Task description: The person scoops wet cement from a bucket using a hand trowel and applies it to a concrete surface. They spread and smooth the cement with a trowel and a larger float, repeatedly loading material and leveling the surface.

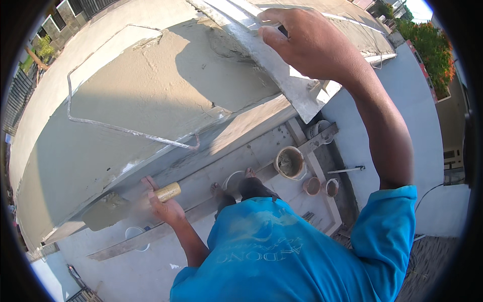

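My left hand [170, 210] is closed around the yellow wooden handle of a trowel [168, 192], low in front of the slab's edge. Wet grey mortar [106, 211] is heaped on the trowel's blade and hides most of it. Up at the right, my right hand [307, 45] grips a long, flat, mortar-smeared straightedge [282, 75]; a small dark piece shows between thumb and fingers. The straightedge lies slantwise over the slab's right part, its near end past the edge. Wet mortar [146, 85] covers the raised slab, smooth in places and rough near the straightedge.
A bent metal rod [131, 132] lies across the slab and curls over its edge. Below, a bucket of mortar [290, 162] stands by two small pots [312, 186] and wooden planks [322, 168]. My feet [249, 172] are on a plank. A pale wall [397, 121] rises at right.
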A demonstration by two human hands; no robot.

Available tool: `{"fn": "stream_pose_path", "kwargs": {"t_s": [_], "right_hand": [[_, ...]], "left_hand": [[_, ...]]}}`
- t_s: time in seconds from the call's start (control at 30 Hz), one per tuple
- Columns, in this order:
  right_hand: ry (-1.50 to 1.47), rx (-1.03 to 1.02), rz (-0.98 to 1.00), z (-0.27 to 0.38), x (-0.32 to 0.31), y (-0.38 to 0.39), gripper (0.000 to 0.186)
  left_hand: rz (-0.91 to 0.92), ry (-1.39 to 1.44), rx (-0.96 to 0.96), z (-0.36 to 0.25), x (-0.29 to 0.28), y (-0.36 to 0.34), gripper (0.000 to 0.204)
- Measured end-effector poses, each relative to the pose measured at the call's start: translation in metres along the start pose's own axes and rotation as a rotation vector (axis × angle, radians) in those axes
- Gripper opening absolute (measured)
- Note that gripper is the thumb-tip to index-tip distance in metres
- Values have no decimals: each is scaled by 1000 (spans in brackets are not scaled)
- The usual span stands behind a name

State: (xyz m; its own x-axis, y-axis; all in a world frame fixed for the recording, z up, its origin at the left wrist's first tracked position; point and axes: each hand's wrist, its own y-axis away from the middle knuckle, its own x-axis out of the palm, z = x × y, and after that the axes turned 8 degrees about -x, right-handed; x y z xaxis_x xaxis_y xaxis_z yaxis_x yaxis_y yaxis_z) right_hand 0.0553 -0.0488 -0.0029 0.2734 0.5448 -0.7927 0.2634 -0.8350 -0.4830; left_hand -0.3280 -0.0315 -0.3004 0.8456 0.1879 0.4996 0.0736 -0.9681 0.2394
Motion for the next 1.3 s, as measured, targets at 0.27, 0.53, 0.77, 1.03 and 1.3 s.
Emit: {"fn": "stream_pose_path", "kwargs": {"t_s": [0.27, 0.53, 0.77, 1.03, 1.3], "right_hand": [[-333, 264, 503, 68, -22, -57, 30], [-98, 377, 440, 18, 0, -21, 24], [-79, 567, 478, -41, 9, 11, 25], [-69, 579, 482, -127, 17, 61, 24], [-160, 720, 569, -192, 16, 103, 28]], "left_hand": [[71, -16, 59, 5, -8, -2, 38], [42, -54, 38, 0, -8, 1, 39], [13, -109, 47, 2, -9, -1, 57], [-96, -209, 30, -2, 7, 5, 77], [-169, -235, 28, -4, 19, 7, 76]]}}
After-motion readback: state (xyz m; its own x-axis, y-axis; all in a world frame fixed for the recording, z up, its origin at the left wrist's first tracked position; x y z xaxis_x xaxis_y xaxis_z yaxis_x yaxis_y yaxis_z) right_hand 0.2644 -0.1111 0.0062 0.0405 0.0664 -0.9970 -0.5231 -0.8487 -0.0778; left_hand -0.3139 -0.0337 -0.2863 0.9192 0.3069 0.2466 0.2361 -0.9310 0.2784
